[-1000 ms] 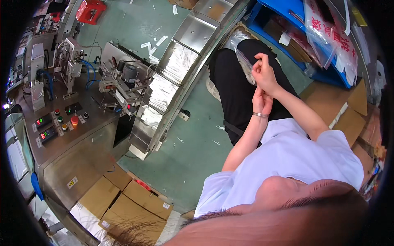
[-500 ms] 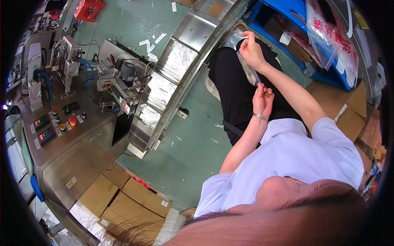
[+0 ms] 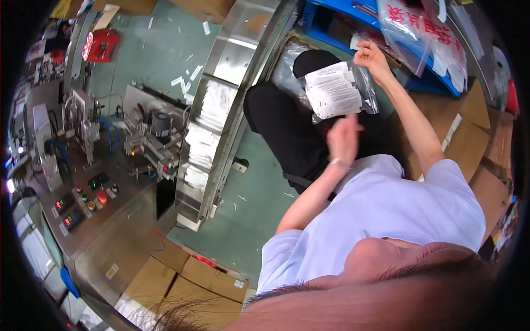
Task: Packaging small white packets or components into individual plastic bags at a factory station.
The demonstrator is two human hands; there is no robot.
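Note:
A clear zip bag filled with white, slim paper-wrapped packets lies over my lap, its see-through flap facing right. At the far right corner of the bag is my right hand, its fingers curled together against the edge of the film. My left hand is just below the bag's near edge, smeared by motion, so its fingers do not show clearly. Under the bag are my black trousers. Beside my knees is a carton lined with clear plastic.
To the left runs a metal chute with compartments of white packets. Beyond it is a machine with a control panel. A blue bin with plastic bags stands at far right. Cardboard boxes sit at lower left.
The bag, earlier seen edge-on between my hands, now lies face up on my lap. My right hand has moved right, my left hand slightly down. The view has shifted.

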